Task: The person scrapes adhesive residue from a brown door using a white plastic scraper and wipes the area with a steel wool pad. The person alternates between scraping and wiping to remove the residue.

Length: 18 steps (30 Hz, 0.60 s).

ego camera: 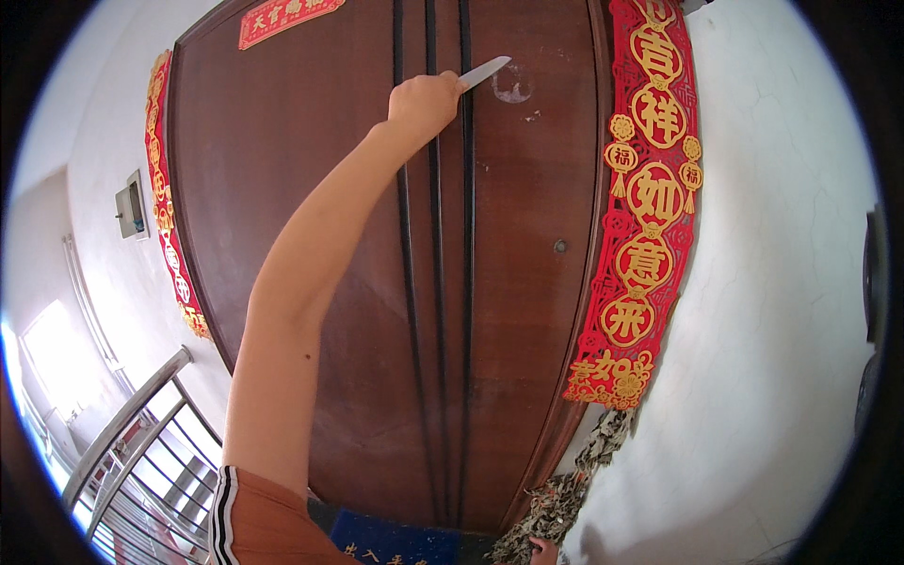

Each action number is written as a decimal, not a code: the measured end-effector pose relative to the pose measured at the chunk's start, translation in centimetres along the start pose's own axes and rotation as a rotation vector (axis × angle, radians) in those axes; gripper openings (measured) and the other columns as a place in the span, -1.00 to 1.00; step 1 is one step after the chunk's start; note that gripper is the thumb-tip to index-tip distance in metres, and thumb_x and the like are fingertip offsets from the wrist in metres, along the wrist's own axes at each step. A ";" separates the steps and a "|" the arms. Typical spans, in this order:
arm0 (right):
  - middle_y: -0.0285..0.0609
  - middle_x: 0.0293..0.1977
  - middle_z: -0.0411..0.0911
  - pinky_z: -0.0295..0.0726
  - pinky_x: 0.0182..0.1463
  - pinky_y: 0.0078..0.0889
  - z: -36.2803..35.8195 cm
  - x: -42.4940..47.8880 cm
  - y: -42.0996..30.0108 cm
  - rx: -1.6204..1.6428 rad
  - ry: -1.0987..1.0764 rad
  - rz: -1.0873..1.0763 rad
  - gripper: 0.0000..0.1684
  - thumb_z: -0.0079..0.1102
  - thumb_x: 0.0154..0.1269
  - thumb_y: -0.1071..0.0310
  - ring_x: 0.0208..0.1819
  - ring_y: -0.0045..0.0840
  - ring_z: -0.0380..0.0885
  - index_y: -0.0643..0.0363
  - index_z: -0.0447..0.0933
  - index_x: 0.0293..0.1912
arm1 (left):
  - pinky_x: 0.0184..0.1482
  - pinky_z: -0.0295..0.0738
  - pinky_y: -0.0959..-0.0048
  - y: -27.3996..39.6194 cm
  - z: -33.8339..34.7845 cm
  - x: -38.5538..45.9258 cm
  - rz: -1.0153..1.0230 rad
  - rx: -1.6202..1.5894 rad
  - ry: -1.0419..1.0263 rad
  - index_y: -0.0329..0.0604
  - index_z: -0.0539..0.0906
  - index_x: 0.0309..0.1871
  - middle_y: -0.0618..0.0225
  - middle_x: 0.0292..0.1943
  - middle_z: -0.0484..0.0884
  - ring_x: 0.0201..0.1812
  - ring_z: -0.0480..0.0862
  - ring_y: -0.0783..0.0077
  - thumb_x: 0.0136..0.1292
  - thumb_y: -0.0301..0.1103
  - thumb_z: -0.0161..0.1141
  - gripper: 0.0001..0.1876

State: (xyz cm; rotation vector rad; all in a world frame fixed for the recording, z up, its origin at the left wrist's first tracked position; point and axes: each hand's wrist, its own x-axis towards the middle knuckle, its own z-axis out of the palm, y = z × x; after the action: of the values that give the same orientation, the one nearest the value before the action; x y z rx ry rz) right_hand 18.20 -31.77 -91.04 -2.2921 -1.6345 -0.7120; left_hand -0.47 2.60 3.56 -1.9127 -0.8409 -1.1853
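My left hand [426,102] is raised in front of a dark brown door [296,141], its fingers wrapped around the handle of a knife. The pale knife blade [486,73] points up and right. Its tip is beside a ring of whitish residue [511,86] on the door panel; whether blade and door touch is unclear. Smaller pale specks [532,116] mark the surface below the ring. Only a bit of my right hand [544,551] shows at the bottom edge, against a bundle of dried leaves [558,498]; its grip is cut off from view.
Red and gold paper banners with writing hang beside the door, one on the right [646,212] and one on the left [161,176]. A metal stair railing [127,424] stands at lower left. A blue doormat [395,537] lies at the threshold. Three black strips [434,247] run down the door.
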 end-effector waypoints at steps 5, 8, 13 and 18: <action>0.14 0.23 0.51 0.45 0.30 0.12 -0.5 0.3 -0.5 0.046 -0.018 -0.013 -0.61 0.08 0.49 0.34 0.21 0.12 0.45 0.03 0.59 0.25 | -0.23 0.65 -0.06 0.0 -0.4 -0.3 0.005 -0.016 -0.023 -0.17 0.54 -0.07 -0.05 -0.38 0.74 -0.27 0.75 -0.20 0.64 0.03 -0.15 -0.56; 0.14 0.22 0.52 0.46 0.29 0.12 -2.2 0.1 3.2 0.500 -0.215 0.222 -0.61 0.08 0.49 0.34 0.21 0.11 0.46 0.03 0.59 0.24 | -0.22 0.65 -0.06 0.3 -0.5 -0.4 0.009 -0.014 -0.044 -0.18 0.54 -0.06 -0.05 -0.37 0.74 -0.25 0.75 -0.20 0.64 0.03 -0.16 -0.56; 0.16 0.22 0.51 0.46 0.29 0.16 -0.6 0.6 0.0 0.041 0.007 0.025 -0.61 0.14 0.47 0.30 0.22 0.12 0.46 -0.02 0.60 0.24 | -0.24 0.64 -0.05 -0.3 -0.5 -0.3 0.059 0.002 -0.056 -0.19 0.53 -0.05 -0.05 -0.38 0.73 -0.28 0.75 -0.17 0.65 0.00 -0.16 -0.57; 0.16 0.23 0.50 0.45 0.29 0.17 -1.6 -0.2 3.3 0.233 -0.112 0.133 -0.59 0.16 0.46 0.29 0.24 0.12 0.44 -0.04 0.59 0.25 | -0.25 0.63 -0.03 -0.2 -0.8 -0.5 0.091 0.030 -0.106 -0.19 0.54 -0.05 -0.02 -0.39 0.72 -0.29 0.75 -0.14 0.65 -0.03 -0.16 -0.59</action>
State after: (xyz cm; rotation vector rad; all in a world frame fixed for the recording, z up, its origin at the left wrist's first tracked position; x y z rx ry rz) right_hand 20.87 -33.83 -89.49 -2.2790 -1.5032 -0.3490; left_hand -1.24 1.93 3.38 -1.9823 -0.8128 -1.0194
